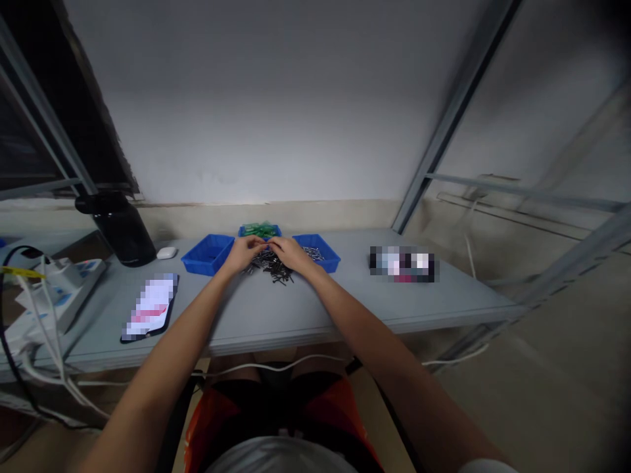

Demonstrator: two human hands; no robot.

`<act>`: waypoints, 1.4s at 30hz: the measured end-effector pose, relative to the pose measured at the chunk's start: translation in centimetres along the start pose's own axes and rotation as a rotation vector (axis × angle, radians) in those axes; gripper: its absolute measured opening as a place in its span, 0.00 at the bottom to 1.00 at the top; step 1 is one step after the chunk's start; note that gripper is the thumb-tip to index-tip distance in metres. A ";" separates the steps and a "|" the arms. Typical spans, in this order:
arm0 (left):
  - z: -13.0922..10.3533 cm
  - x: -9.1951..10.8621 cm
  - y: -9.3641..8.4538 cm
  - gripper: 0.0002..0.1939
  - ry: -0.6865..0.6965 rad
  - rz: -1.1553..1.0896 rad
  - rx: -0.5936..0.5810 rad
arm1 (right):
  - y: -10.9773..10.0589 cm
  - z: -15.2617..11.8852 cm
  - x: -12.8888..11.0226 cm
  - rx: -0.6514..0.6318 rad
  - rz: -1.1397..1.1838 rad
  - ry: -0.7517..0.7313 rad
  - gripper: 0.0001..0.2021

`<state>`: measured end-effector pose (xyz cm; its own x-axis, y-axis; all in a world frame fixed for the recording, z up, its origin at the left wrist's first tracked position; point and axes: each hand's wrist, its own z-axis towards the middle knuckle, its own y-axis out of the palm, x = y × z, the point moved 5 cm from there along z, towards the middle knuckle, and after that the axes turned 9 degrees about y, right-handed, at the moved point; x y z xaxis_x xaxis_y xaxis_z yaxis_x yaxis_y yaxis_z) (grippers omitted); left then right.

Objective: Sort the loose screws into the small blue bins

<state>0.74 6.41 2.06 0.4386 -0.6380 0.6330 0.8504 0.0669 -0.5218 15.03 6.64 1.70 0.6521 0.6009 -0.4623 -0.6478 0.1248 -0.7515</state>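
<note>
My left hand (pixel 244 252) and my right hand (pixel 287 251) meet fingertip to fingertip above a pile of dark screws (pixel 277 268) on the grey table. Both hands have their fingers pressed together; whatever they pinch is too small to make out. Behind them sits a blue bin with green pieces (pixel 259 230). To the left of my left hand is a blue bin (pixel 207 255) with nothing visible in it. Beside my right hand, another blue bin (pixel 328 263) holds silvery screws (pixel 313 253).
A phone (pixel 152 305), a white earphone case (pixel 166 252), a black bottle (pixel 123 230) and a white power strip (pixel 79 295) with cables are on the left. At the right lies a blurred-out device (pixel 403 264). Metal posts (pixel 444 125) frame the table (pixel 296 315).
</note>
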 end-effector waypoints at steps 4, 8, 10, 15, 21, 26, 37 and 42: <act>0.0 0.2 0.5 0.10 -0.024 -0.116 0.008 | -0.3 -1.2 0.0 -0.003 0.023 0.053 0.10; -0.1 -0.3 0.5 0.15 -0.117 -0.329 0.059 | -0.5 -1.4 -0.5 0.036 0.139 0.123 0.10; -0.1 -0.3 0.5 0.17 -0.112 -0.363 0.052 | -0.3 -1.4 -0.7 0.045 0.196 0.133 0.11; 0.1 -0.2 0.4 0.12 -0.083 -0.255 0.001 | -0.5 -1.3 -0.5 0.071 0.200 0.138 0.10; 0.2 0.2 0.5 0.08 0.013 -0.047 -0.105 | -1.7 -1.1 0.0 0.158 0.215 0.133 0.09; 0.2 0.6 0.5 0.10 0.055 0.027 -0.124 | -1.8 -1.2 -0.2 0.100 0.154 0.099 0.08; 0.2 0.9 0.2 0.11 0.059 0.119 -0.065 | -2.5 -1.4 0.9 0.082 0.101 0.132 0.09; 0.3 1.2 0.0 0.10 0.073 0.117 0.020 | -2.0 -1.6 0.5 0.026 -0.040 0.105 0.09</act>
<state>1.39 5.83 2.95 0.5132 -0.6793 0.5247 0.8009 0.1591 -0.5773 17.32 5.46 2.22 0.7142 0.5094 -0.4800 -0.6297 0.1681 -0.7585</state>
